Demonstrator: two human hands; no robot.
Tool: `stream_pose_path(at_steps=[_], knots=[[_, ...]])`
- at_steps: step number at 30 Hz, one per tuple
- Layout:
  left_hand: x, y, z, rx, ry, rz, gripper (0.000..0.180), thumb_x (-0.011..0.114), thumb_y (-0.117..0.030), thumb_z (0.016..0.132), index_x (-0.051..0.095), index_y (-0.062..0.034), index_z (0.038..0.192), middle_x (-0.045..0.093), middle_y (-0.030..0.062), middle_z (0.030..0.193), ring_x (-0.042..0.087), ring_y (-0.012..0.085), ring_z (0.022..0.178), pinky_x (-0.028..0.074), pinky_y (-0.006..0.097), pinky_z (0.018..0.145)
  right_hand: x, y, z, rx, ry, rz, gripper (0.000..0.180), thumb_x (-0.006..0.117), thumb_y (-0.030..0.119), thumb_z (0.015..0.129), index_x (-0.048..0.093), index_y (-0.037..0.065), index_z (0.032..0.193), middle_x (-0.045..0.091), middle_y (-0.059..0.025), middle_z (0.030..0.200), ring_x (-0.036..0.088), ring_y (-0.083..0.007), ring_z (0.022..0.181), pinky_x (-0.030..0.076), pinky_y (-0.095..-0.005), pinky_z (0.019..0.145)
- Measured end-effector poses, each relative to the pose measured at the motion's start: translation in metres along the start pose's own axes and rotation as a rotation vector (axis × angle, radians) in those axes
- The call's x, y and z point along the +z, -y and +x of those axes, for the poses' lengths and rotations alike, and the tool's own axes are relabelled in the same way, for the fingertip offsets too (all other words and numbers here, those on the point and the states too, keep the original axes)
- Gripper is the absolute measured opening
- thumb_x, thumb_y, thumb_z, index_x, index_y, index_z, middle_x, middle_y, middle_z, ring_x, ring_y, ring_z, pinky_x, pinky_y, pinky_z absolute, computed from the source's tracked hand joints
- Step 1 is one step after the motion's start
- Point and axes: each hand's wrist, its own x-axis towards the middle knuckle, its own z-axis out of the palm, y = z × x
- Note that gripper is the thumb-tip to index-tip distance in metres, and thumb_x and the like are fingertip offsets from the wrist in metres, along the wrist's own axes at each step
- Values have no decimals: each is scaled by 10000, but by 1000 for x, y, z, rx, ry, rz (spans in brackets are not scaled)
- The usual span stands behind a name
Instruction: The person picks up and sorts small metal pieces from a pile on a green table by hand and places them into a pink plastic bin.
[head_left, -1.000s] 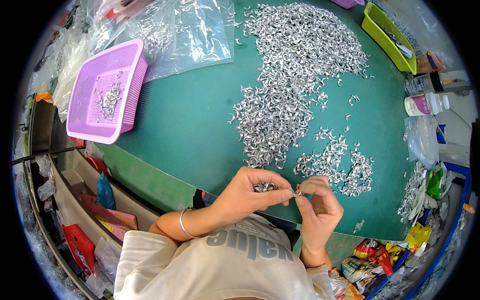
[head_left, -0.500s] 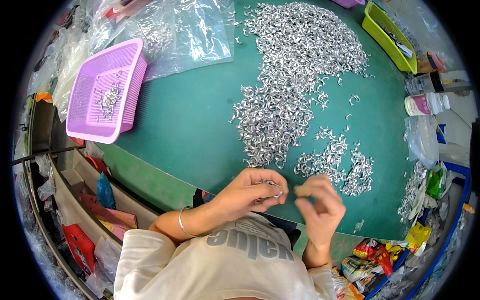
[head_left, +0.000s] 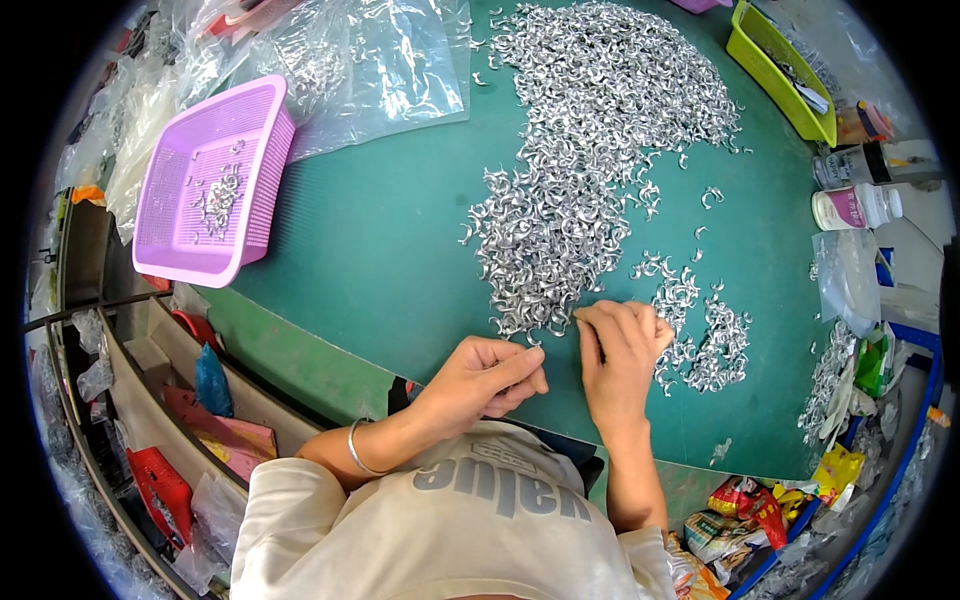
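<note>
Left hand (head_left: 490,375): lower centre of the frame, fingers curled loosely together, tips pointing right; whether it pinches a clip cannot be told. A bangle (head_left: 356,450) sits on its wrist.
Right hand (head_left: 617,350): just right of the left hand, fingers bent down and pressed onto the tabletop at the near edge of the clips; nothing visibly held.
Clips (head_left: 590,150): a big heap of small shiny metal pieces runs from the top centre down to the hands; a smaller patch (head_left: 705,335) lies just right of the right hand.
Tabletop (head_left: 370,230): green, fills the middle of the frame.
Pink basket (head_left: 215,185): upper left, a few clips inside, well apart from the hands.
Plastic bags (head_left: 370,60): clear, top left, beside the basket.
Green tray (head_left: 780,65): upper right corner.
Bottles (head_left: 855,190): right edge, below the tray.
</note>
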Motion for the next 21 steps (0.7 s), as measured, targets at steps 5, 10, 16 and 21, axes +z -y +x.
stream_pose_path(at_steps=[5, 10, 16, 21], knots=[[15, -2, 4, 249, -179, 226, 101, 596, -78, 817, 610, 2, 876, 452, -22, 632, 375, 36, 531, 276, 184, 458, -16, 4, -12, 385, 22, 767, 151, 630, -74, 689, 606, 6, 814, 598, -54, 801, 509, -162, 749, 378, -275, 718], [23, -7, 5, 461, -133, 502, 218, 652, 29, 721, 620, -3, 935, 474, -11, 656, 423, 54, 594, 348, 206, 563, -28, 17, -17, 475, 58, 1011, 162, 614, -119, 693, 605, -32, 830, 600, -72, 811, 505, -139, 758, 399, -243, 707], [27, -6, 4, 554, -149, 578, 169, 667, 32, 700, 632, 8, 864, 491, 7, 648, 413, 62, 573, 335, 207, 544, -34, 25, -19, 414, -13, 964, 177, 641, -117, 664, 610, -29, 814, 613, -75, 799, 518, -152, 743, 404, -252, 692], [28, -9, 1, 644, -134, 706, 157, 663, 8, 726, 630, -9, 879, 479, -5, 633, 395, 45, 551, 324, 205, 511, -36, 24, -18, 214, -40, 653, 201, 674, -97, 634, 615, -22, 811, 627, -71, 775, 528, -179, 731, 407, -269, 667]])
